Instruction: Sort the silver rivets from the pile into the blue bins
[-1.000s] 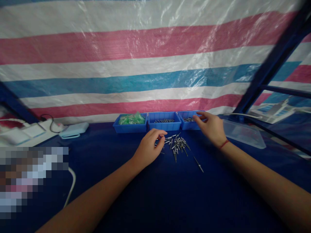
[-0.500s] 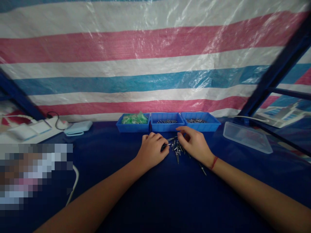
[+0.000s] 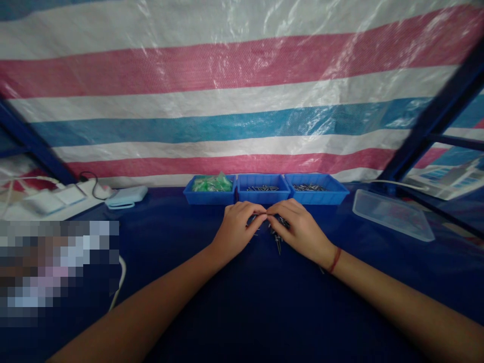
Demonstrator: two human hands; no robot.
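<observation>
Both hands meet at the fingertips over the dark blue table point(image 3: 242, 312). My left hand point(image 3: 239, 227) is closed in a pinch, thumb against fingers; what it holds is too small to make out. Its fingertips touch those of my right hand point(image 3: 300, 228), also pinched, its contents hidden. Under and beside my right hand lies a loose pile of thin metal rivets point(image 3: 278, 241), partly covered by the fingers. A few more small metal pieces show below my left hand's fingers.
Behind the hands stand three blue bins: one with green plastic bags point(image 3: 212, 183), a middle one point(image 3: 263, 197) and a right one point(image 3: 319, 198) with metal pieces. A clear lid point(image 3: 393, 215) lies right; a power strip point(image 3: 71, 196) and light blue device point(image 3: 126, 196) sit left.
My right hand has moved left and my left hand's fingers have reached right, so the fingertips now meet. My right hand's thumb and fingers have closed together.
</observation>
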